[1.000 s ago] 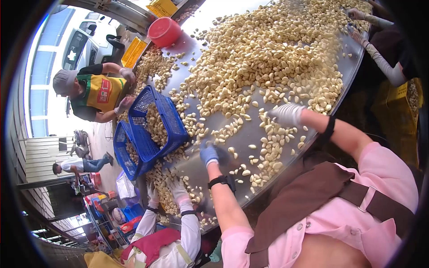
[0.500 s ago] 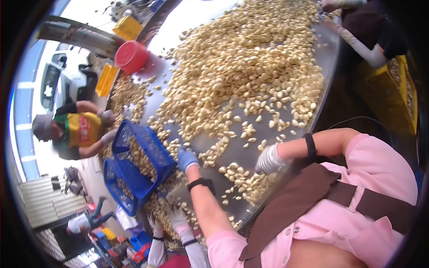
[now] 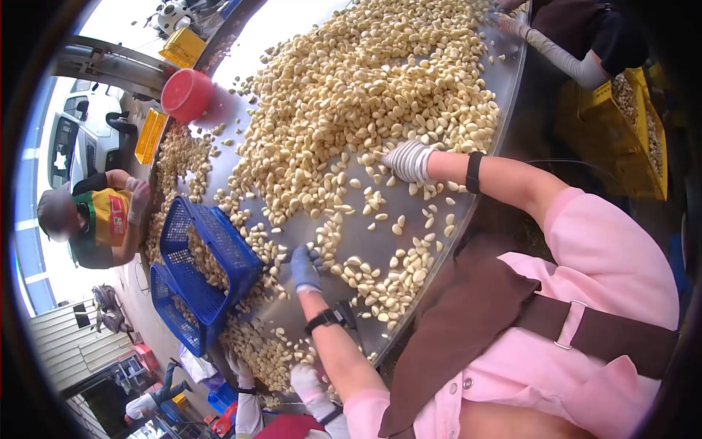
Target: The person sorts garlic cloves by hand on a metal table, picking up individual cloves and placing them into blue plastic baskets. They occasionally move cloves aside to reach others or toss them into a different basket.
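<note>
A big heap of pale, smooth oval shells [image 3: 351,102], which look like clams, covers much of the metal table [image 3: 358,245]. My left hand [image 3: 305,271], in a blue glove, rests low over scattered clams just right of the blue basket [image 3: 238,241]. Its thumb stands apart from the fingers, and nothing shows in them. At the near edge of the heap, my right hand [image 3: 411,162], in a white ribbed glove, touches clams with its fingers stretched out. A looser group of clams [image 3: 398,282] lies between my hands and the table's near edge.
A second blue basket [image 3: 175,311] adjoins the first; both contain clams. The red tub [image 3: 187,96] stands at the far left of the table. Co-workers' gloved hands [image 3: 307,380] are at the bottom, left and top right. Yellow crates [image 3: 629,139] stand at right.
My right hand has moved up and left from the near table edge to the heap. My left hand stays beside the basket. The view has shifted, and the left co-worker's hands have lifted.
</note>
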### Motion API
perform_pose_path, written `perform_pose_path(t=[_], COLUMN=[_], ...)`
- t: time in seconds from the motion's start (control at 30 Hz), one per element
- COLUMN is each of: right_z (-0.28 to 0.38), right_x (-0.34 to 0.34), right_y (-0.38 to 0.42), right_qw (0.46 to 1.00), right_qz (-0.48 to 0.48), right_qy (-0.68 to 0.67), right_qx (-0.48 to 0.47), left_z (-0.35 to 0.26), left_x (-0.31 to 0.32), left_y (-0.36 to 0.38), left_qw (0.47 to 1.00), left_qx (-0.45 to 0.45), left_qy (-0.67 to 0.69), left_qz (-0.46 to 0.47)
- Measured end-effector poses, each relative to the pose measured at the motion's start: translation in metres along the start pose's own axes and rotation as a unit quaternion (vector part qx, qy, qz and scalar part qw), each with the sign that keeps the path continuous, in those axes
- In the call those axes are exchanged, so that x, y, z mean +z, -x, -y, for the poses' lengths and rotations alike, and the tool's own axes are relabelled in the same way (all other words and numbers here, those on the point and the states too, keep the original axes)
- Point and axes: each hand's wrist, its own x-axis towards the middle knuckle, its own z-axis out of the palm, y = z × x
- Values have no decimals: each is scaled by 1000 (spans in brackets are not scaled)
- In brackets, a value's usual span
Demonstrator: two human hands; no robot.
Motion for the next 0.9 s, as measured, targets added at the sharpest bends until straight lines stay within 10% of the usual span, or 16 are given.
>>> perform_pose_path(t=[0.13,0.2,0.27,0.37,0.43,0.57,0.67,0.7,0.73,0.9], right_z=[-23,-34,-35,-33,-34,-38,-44,-45,-47,-33], right_x=[4,-9,-24,-37,-39,-43,-42,-28,-11,38], right_y=[0,14,32,47,50,61,65,66,68,84], right_qw=[948,693,552,502,462,498,816,931,990,993], right_qz=[27,119,91,93,109,76,108,47,-18,64], right_qy=[-315,-710,-825,-858,-874,-862,-562,-360,-139,96], right_qx=[-40,-36,-80,-58,-106,-52,84,33,-27,-16], left_z=[48,65,79,85,83,119,137,124,151,89], left_x=[6,31,46,87,122,132,38,16,-43,-32], left_y=[63,93,98,105,116,112,80,88,62,125], left_qw=[934,910,934,995,976,910,916,941,921,913], left_qx=[38,60,17,13,-11,-61,138,46,212,106], left_qy=[296,323,283,9,-140,-351,-373,-314,-274,-198], left_qz=[198,253,218,95,168,210,46,-114,-176,-339])
